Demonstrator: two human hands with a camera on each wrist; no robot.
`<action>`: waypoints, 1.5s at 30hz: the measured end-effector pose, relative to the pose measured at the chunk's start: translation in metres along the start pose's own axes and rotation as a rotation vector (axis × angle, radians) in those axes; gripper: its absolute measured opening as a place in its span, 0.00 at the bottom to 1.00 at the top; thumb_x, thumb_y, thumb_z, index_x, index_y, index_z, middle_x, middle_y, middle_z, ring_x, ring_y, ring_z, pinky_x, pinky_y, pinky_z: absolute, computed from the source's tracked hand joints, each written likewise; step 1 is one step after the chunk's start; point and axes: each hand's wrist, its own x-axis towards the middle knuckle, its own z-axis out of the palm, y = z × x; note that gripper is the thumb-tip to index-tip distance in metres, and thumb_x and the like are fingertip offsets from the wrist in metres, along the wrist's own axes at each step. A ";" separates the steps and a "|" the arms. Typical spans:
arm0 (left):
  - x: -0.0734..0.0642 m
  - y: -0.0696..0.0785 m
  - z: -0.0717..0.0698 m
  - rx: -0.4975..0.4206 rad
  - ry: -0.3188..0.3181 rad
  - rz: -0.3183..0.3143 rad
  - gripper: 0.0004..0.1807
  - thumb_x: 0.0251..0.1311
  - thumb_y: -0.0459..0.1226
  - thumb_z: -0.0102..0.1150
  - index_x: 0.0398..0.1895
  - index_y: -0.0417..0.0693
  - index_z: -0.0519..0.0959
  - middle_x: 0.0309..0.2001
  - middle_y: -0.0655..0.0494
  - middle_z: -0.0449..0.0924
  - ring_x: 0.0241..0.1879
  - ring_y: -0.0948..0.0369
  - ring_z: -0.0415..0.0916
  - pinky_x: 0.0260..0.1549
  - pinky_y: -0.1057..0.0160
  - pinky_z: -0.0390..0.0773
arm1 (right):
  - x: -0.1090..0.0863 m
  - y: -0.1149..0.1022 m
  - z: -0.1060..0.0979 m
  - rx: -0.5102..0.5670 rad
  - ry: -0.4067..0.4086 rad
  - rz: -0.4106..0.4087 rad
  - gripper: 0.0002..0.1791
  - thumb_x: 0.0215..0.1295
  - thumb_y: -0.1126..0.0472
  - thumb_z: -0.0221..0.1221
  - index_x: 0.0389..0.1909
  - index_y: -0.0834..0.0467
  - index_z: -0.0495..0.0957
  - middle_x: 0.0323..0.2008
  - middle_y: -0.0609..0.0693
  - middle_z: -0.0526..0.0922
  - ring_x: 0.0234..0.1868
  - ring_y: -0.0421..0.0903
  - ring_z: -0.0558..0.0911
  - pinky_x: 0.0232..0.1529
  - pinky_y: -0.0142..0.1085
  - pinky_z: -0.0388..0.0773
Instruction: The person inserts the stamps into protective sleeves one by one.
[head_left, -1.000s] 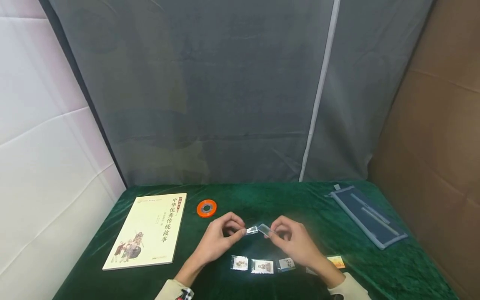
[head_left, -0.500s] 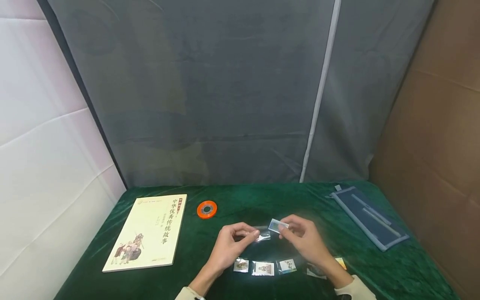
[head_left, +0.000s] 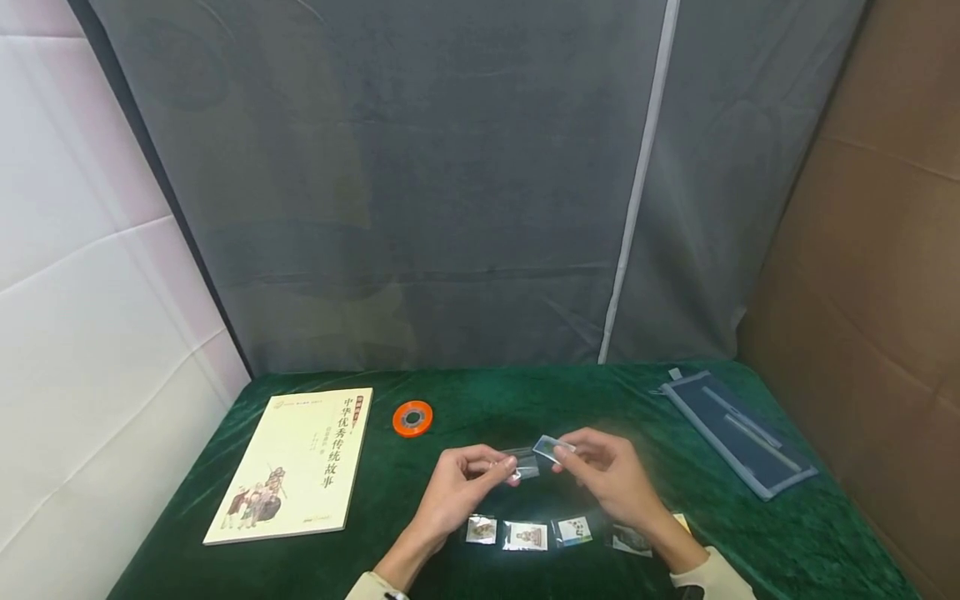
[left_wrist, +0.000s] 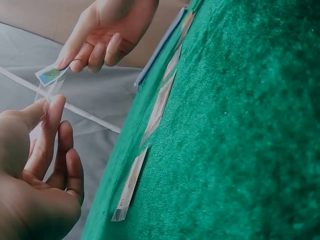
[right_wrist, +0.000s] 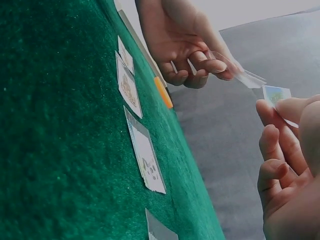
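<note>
Between thumb and index finger, my left hand (head_left: 459,493) pinches a small clear plastic sleeve (head_left: 528,467), whose free end points toward the right hand. My right hand (head_left: 618,487) pinches a small white-edged stamp (head_left: 547,447) at its right side. In the left wrist view the stamp (left_wrist: 50,75) shows a blue and green picture and overlaps the sleeve's end (left_wrist: 54,89). The right wrist view has the sleeve's end (right_wrist: 250,80) right beside the stamp's edge (right_wrist: 275,95). Both hands are raised over the green cloth.
Below the hands lie several sleeved stamps (head_left: 526,537) in a row; the right forearm partly covers those at the right. A cream book (head_left: 300,467) and an orange tape roll (head_left: 412,418) are on the left. A dark mesh zip pouch (head_left: 738,433) lies back right.
Both hands have shifted slightly right. The right hand has turned the stamp flatter, and more of the clear sleeve now shows past the left fingertips. Over the last half second little has moved.
</note>
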 end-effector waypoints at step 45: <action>0.001 -0.003 -0.003 0.032 0.025 0.016 0.16 0.71 0.49 0.72 0.45 0.46 0.90 0.36 0.59 0.95 0.52 0.59 0.84 0.56 0.60 0.78 | -0.002 0.002 0.001 0.006 -0.080 0.013 0.02 0.76 0.62 0.66 0.40 0.54 0.87 0.29 0.51 0.92 0.28 0.58 0.89 0.28 0.35 0.76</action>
